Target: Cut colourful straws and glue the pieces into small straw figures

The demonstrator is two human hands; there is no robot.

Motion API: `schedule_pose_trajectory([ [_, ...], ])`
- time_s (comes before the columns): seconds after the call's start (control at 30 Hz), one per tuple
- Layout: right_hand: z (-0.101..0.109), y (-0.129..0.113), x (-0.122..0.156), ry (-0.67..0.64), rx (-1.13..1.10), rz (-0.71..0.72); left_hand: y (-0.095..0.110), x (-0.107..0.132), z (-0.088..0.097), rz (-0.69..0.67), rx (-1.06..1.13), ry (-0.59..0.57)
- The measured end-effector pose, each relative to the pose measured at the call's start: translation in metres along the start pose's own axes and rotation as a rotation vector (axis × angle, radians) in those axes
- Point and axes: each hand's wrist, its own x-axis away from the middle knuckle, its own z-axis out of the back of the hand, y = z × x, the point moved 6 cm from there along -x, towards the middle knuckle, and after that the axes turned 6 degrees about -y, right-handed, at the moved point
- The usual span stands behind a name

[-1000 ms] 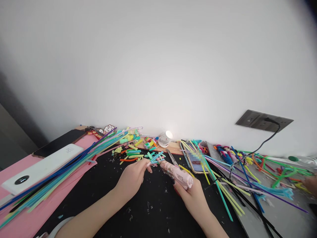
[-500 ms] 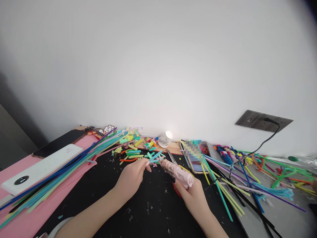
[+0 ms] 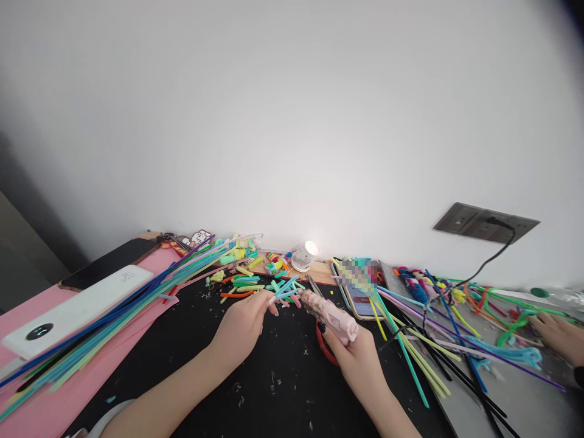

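My left hand point(image 3: 244, 322) pinches a small bundle of short blue and pink pipe-cleaner pieces point(image 3: 286, 291) above the black mat point(image 3: 274, 389). My right hand point(image 3: 353, 359) is wrapped round a pink glue gun point(image 3: 329, 315), whose tip points left and almost meets the bundle. A red ring point(image 3: 325, 347) lies on the mat just under the right hand.
Long pipe cleaners point(image 3: 104, 316) fan over pink paper at left beside a white power bank point(image 3: 73, 310). Cut pieces point(image 3: 241, 283), scissors point(image 3: 316, 286), a small paper cup point(image 3: 305, 255) and a phone point(image 3: 360, 292) lie behind. Another person's hand point(image 3: 559, 331) rests at right among more pipe cleaners point(image 3: 456, 340). A cord runs from the wall socket point(image 3: 486, 222).
The glue gun has shifted slightly right and its tip lifted a little from the bundle. Another person's hand has come further into view at the right edge. My left hand stays put.
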Motion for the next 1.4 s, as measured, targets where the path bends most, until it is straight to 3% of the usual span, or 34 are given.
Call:
schedule_pose_trajectory([
  [0.2,0.001,0.01,0.001,0.011,0.061,-0.118,-0.002,-0.001,0.002,0.02,0.083,0.029],
  [0.37,-0.007,-0.003,0.001,-0.105,0.203,0.009,0.003,-0.001,0.004,0.023,0.305,0.026],
  [0.67,-0.016,-0.019,0.006,-0.251,0.299,0.117,0.02,0.004,-0.007,-0.08,0.386,-0.192],
  [0.83,-0.007,-0.013,0.006,-0.121,0.167,0.103,0.03,0.006,-0.007,-0.123,0.31,-0.281],
  [0.97,0.005,-0.021,0.01,0.027,0.062,0.204,0.039,0.007,-0.008,-0.203,0.251,-0.337],
  [1.13,0.002,-0.033,0.011,-0.005,0.18,0.296,0.039,0.009,-0.015,-0.296,0.172,-0.346],
  [1.4,0.006,-0.031,0.009,0.102,0.216,0.362,0.034,0.011,-0.021,-0.266,0.132,-0.378],
])
